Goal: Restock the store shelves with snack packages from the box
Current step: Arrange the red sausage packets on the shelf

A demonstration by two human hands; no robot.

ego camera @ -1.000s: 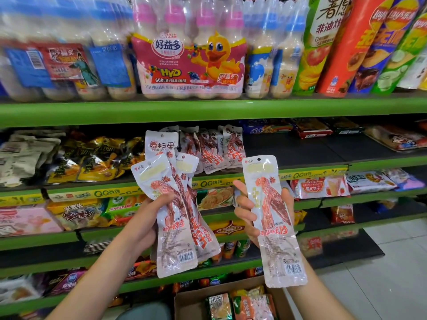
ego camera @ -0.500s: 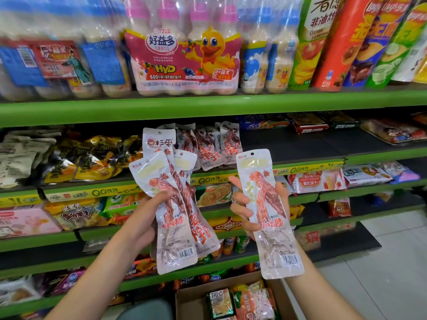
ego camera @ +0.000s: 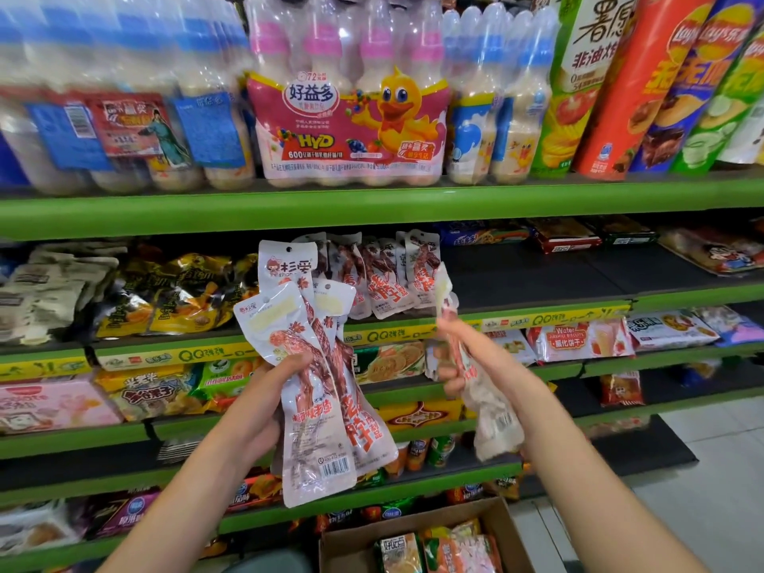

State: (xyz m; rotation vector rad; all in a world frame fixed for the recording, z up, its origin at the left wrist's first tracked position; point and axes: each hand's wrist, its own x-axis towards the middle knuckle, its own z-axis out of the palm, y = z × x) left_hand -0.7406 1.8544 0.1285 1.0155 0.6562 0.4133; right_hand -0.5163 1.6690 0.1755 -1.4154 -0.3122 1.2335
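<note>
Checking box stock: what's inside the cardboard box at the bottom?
Inside the cardboard box are colourful snack packages, packed upright. The frame's lower edge cuts them off, so the count and anything beneath stay unseen.

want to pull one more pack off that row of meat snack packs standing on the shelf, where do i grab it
Pinch the flat sealed top strip of the end pack in the standing row, coming from the front and above. The packs stand upright, overlapped and leaning back, so only their top edges are free. The right hand is nearest, but it already holds a pack.
</note>
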